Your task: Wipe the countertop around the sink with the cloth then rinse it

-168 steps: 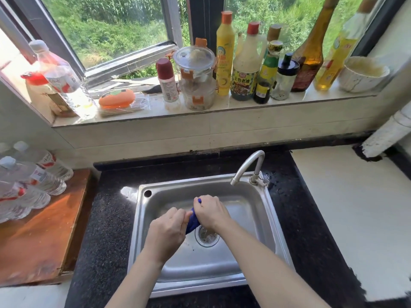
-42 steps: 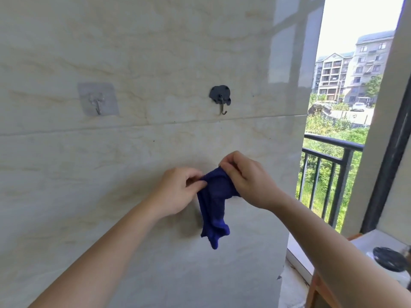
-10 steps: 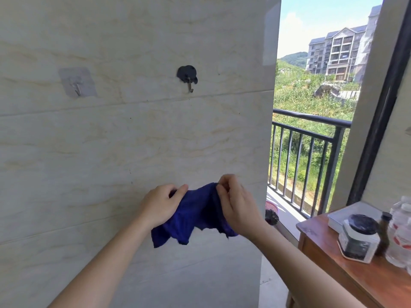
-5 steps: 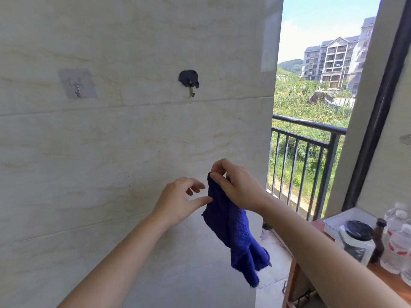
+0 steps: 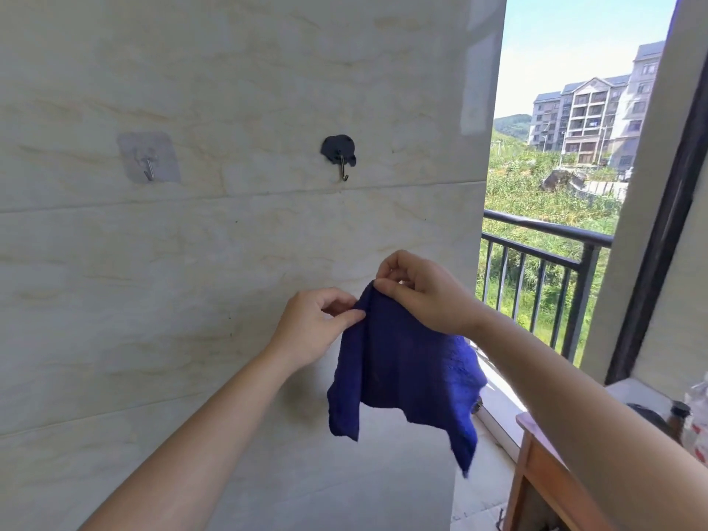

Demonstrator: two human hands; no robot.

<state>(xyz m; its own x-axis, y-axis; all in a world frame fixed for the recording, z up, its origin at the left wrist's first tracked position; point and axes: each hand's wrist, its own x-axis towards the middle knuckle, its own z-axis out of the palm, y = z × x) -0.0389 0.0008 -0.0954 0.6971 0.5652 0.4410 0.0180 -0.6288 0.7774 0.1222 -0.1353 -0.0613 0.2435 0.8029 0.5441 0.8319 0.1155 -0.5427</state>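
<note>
A dark blue cloth [image 5: 402, 362] hangs spread out in front of a pale marble-tiled wall [image 5: 191, 262]. My right hand [image 5: 421, 293] pinches its top corner between thumb and forefinger. My left hand [image 5: 310, 327] pinches the cloth's upper left edge just below and to the left. Both hands are held up at chest height. The sink and countertop are out of view.
A black wall hook [image 5: 339, 153] sits above the hands, and a clear adhesive hook [image 5: 148, 159] is further left. A balcony railing [image 5: 544, 270] stands to the right. A wooden table [image 5: 544, 465] with a jar and bottles is at lower right.
My left hand, open and apart from the cloth half a second ago, now pinches its upper edge. The cloth has gone from a narrow hanging strip to a wider spread.
</note>
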